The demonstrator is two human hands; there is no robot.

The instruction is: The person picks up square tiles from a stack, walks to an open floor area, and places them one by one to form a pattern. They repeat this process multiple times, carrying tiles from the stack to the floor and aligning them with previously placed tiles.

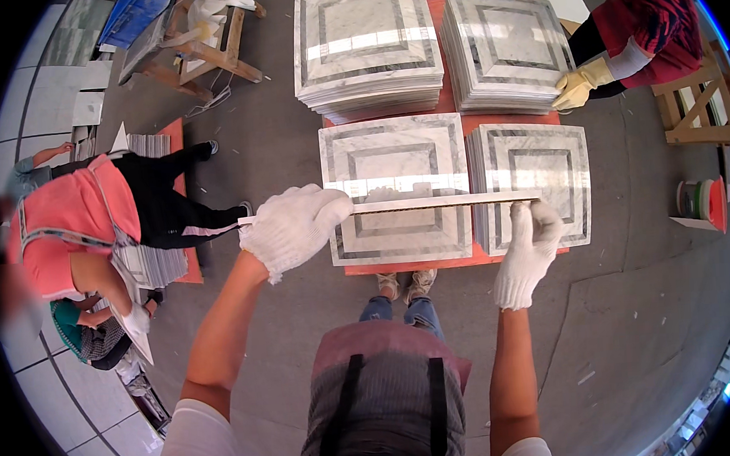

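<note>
In white knit gloves, my two hands hold a long, thin white slab (430,201) level in front of me. Only its narrow edge shows, with a dark line along the underside; its faces are hidden. My left hand (294,228) is closed around the left end, which sticks out a little past the glove. At the other end, my right hand (533,247) grips with thumb and fingers. Below the slab lie a polished marble tile stack (399,238) with grey square borders and a similar stack (542,225) to its right.
Two taller tile stacks (366,36) (508,39) stand behind on an orange pallet (452,143). A co-worker's yellow glove (582,83) touches the far right stack. Left, a person in a pink top (80,220) bends over tiles. A wooden trestle (221,57) and a bucket (702,201) stand farther off.
</note>
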